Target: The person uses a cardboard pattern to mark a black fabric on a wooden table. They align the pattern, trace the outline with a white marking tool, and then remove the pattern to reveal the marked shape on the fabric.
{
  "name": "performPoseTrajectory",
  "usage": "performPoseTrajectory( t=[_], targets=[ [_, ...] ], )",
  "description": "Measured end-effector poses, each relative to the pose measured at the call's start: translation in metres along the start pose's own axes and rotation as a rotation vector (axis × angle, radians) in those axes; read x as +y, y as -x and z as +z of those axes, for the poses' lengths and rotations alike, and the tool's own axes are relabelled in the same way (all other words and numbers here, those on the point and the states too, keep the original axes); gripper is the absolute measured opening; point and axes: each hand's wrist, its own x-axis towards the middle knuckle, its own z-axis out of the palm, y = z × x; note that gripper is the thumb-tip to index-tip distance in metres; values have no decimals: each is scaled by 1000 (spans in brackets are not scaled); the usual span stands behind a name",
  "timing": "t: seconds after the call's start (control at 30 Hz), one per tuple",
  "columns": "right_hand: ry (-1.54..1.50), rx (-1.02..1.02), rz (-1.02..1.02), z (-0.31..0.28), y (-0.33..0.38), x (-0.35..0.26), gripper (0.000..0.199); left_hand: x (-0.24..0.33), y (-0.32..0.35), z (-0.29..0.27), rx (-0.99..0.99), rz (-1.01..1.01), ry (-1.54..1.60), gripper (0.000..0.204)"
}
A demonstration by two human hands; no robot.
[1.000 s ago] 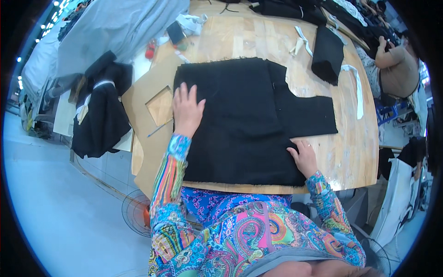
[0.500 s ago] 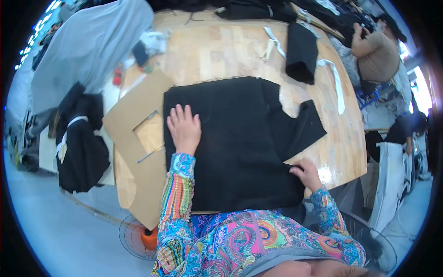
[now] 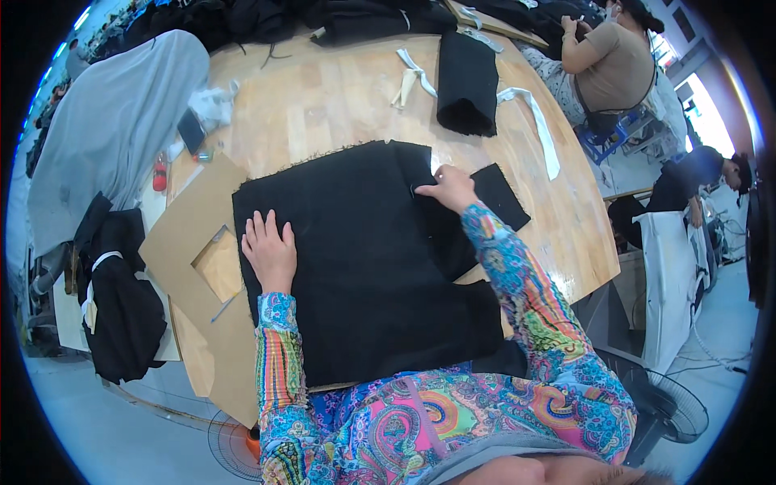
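Note:
Black cut fabric [image 3: 356,267] lies in layers on the wooden table before me, its far edge frayed. My left hand [image 3: 271,252] rests flat on the left part of the cloth, fingers stretched out. Farther off, at the upper right of the top layer, my right hand [image 3: 449,189] pinches the fabric's edge, with the thumb pointing left and the fingers curled. A second black fabric part [image 3: 499,194] sticks out to the right beyond that hand. Under the left border of the cloth sits a brown cardboard pattern [image 3: 182,230] with a cut-out window; a blue pen-like stick [image 3: 220,310] lies on it.
A rolled black fabric bundle [image 3: 467,85] and white strips [image 3: 540,133] lie on the table's far side. Black garments [image 3: 121,307] hang at the left, beside a grey cover [image 3: 113,129]. Fans stand below the table. A co-worker [image 3: 618,61] sits at the far right.
My right hand has moved from the near right edge of the fabric up to its far right edge. The left hand stays flat on the cloth. The whole view has shifted.

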Motion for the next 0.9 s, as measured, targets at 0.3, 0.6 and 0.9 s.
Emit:
performPoseTrajectory(
  t=[0.3,0.6,0.9],
  targets=[
    [-1217,37,253,1,-12,38,5,-4,1,1,21,-6,42,41],
    [-1793,200,-250,-216,71,130,12,-8,-1,3,46,6,38,40],
    [-1445,382,-790,-331,197,23,43,151,-30,-96,-312,538,1071,44]
  ],
)
